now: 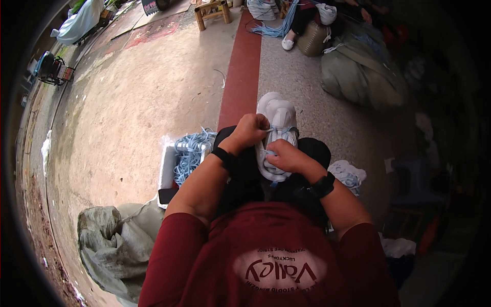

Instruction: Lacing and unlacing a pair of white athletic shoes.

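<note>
A pair of white sneakers [280,113] rests between my knees, one partly behind the other. Light blue shoelace [290,130] runs across the front of the upper. My left hand [249,130] is at the shoe's left side, thumb and finger pinched on a bit of this lace. Lower down, near the ankle opening, my right hand [287,155] has its fingers closed on another stretch of the blue lace. Both wrists wear dark bands. Beside my left forearm, a white box [167,169] holds a tangled heap of blue laces [189,161].
A grey-green sack [115,245] slumps at my lower left. White-and-blue items [348,174] lie right of my right knee. Ahead right are a large olive sack [360,71] and another person's foot in a white shoe [288,42]. A wooden stool [212,15] stands far ahead.
</note>
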The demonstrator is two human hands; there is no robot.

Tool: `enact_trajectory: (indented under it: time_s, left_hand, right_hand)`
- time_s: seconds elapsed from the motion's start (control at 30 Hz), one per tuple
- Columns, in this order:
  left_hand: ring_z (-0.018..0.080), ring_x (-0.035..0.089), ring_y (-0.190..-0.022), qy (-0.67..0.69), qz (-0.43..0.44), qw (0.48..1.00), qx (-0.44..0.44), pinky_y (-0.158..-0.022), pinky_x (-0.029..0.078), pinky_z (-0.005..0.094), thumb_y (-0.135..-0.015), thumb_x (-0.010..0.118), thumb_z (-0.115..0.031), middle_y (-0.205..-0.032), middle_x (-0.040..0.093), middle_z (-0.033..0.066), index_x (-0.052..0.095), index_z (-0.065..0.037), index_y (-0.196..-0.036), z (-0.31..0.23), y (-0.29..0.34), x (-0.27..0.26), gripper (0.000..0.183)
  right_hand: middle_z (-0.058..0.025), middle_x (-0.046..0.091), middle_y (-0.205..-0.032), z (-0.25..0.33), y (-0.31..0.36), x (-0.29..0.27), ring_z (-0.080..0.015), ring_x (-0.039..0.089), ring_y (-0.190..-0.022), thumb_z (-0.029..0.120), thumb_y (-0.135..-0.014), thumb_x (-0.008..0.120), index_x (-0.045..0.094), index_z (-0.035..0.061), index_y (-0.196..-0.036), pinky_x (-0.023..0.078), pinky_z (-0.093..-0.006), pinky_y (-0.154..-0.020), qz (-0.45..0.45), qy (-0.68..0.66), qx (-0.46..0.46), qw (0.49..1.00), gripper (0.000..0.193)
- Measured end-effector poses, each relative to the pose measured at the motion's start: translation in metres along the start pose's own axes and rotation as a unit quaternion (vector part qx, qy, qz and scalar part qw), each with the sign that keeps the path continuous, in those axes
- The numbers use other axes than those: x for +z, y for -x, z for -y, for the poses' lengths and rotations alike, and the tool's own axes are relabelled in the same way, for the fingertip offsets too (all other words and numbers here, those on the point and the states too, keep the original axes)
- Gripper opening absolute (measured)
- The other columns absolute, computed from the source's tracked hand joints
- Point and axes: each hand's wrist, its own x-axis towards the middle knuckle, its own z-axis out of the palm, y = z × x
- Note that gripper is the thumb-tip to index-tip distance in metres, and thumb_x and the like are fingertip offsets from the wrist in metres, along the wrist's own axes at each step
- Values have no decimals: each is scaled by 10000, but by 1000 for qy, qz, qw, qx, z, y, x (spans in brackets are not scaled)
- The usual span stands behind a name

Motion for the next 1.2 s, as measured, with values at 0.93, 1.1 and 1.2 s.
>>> enact_trajectory:
  time_s: [0.93,1.1,1.2]
  left_hand:
    - [144,544,-505,48,-63,950,303,-453,413,264,-823,618,-69,-596,545,61,549,-20,-829,-220,147,34,84]
    - [19,429,-555,158,-94,959,216,-472,365,197,-865,608,-109,-566,499,-26,581,9,-793,-205,135,43,141]
    - [21,421,-568,171,-71,962,201,-477,365,197,-857,620,-106,-591,512,-22,600,10,-783,-194,133,49,139]
  right_hand:
    - [22,455,-728,113,149,-26,-52,393,-666,345,-949,448,587,-9,-960,342,-200,-611,-301,-533,-214,761,380]
    - [6,518,-806,108,141,-16,-43,429,-702,338,-957,431,565,-31,-1105,354,-191,-627,-280,-531,-231,766,420]
    - [-68,605,-977,102,140,-12,-68,535,-819,331,-967,405,549,-29,-1153,408,-203,-695,-267,-492,-236,794,430]
